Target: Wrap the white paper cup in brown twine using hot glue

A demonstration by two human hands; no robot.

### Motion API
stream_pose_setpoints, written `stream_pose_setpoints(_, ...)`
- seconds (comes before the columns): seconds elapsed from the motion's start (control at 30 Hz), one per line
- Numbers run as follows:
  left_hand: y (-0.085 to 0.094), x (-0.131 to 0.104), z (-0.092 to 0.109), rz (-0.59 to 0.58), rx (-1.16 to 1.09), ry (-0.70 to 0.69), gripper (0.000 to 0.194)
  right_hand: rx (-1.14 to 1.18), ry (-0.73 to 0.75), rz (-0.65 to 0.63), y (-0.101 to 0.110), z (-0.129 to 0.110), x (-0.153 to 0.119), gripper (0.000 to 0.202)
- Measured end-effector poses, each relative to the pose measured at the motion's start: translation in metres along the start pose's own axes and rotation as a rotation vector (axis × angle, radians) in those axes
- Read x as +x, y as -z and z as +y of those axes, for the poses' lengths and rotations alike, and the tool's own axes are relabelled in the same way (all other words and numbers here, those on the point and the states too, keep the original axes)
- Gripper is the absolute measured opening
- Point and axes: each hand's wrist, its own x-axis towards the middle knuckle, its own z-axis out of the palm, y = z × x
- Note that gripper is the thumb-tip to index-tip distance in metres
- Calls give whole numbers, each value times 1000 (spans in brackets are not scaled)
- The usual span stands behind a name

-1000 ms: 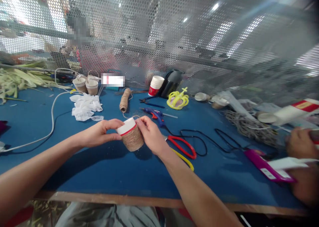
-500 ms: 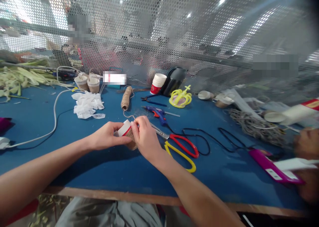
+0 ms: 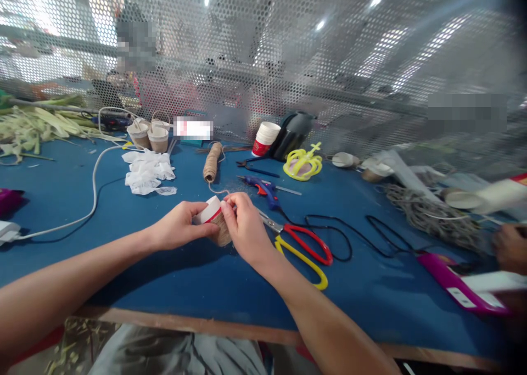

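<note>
Between my hands, just above the blue table, a paper cup point(image 3: 223, 231) is tilted on its side, wound with brown twine over much of its wall; a white band and a red stripe show bare. My left hand point(image 3: 185, 224) grips the cup at its white end, fingers partly hidden inside or behind it. With thumb and fingers pinched at the cup's right side, my right hand point(image 3: 246, 224) holds the twine point(image 3: 218, 190) against the wall. That strand runs back to a twine spool point(image 3: 212, 163) lying behind the cup.
Scissors point(image 3: 307, 243) with red and yellow handles lie right of my hand, near a blue glue gun point(image 3: 263, 190) and pliers point(image 3: 259, 167). Farther back are stacked paper cups point(image 3: 265, 139) and a yellow crown point(image 3: 303, 163). A purple power strip point(image 3: 459, 287) and another person's hand point(image 3: 510, 248) are at right.
The cup has turned slightly in my hands, showing more of its twine-wound wall. The whole view has shifted a little. At the right edge, the other person's hand has moved.
</note>
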Motion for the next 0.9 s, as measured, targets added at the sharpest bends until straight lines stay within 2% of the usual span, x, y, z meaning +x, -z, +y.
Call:
stream_pose_setpoints(0.3, 0, -1, 4, -17, -27, 36, 22, -149, 59, 19, -6, 1, 0, 16)
stream_pose_setpoints(0.63, 2, 3, -3, -16, -279, 111, 14, -243, 164, -10, -9, -2, -2, 20)
stream_pose_setpoints(0.77, 2, 5, -5, -5, -311, 115, 20, -122, 45, 9, 5, 3, 8, 21)
stream_pose_setpoints(0.83, 3, 6, -7, 1, -306, 108, 24, -191, -64, 64, 20, 14, 20, 23)
stream_pose_setpoints(0.9, 3, 7, -10, 13, -283, 90, 27, -342, -223, 54, 37, 29, 33, 23)
